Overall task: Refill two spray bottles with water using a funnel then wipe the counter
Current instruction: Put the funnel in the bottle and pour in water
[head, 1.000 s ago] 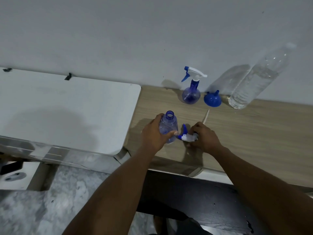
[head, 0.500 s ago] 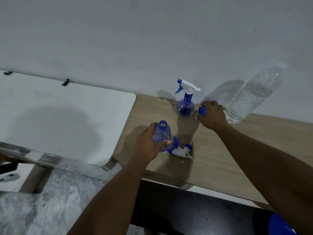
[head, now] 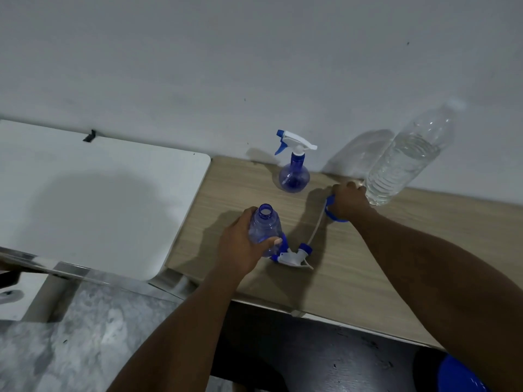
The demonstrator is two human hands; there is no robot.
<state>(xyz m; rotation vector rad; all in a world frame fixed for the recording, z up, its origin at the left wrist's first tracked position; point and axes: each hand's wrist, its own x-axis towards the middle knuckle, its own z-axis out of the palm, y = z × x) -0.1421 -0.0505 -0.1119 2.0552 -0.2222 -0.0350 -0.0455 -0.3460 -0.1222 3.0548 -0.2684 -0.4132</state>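
Note:
An open blue spray bottle (head: pixel 266 227) stands on the wooden counter (head: pixel 368 267), gripped around its body by my left hand (head: pixel 243 244). Its white and blue trigger head (head: pixel 294 254) lies on the counter just right of it, with the dip tube running up and right. My right hand (head: pixel 348 202) is closed over the blue funnel (head: pixel 332 215), whose rim shows below my fingers. A second blue spray bottle (head: pixel 294 171), with its trigger head on, stands near the wall. A large clear water bottle (head: pixel 404 162) stands beside my right hand.
A white tabletop (head: pixel 93 199) adjoins the counter on the left, with a metal frame below it. The grey wall runs right behind the bottles. Marbled floor lies below left, and a blue object (head: pixel 464 374) shows at the bottom right.
My right hand let go of the trigger head, reached back to the funnel and closed on it, and has drawn it slightly toward me. My left hand stays on the open bottle.

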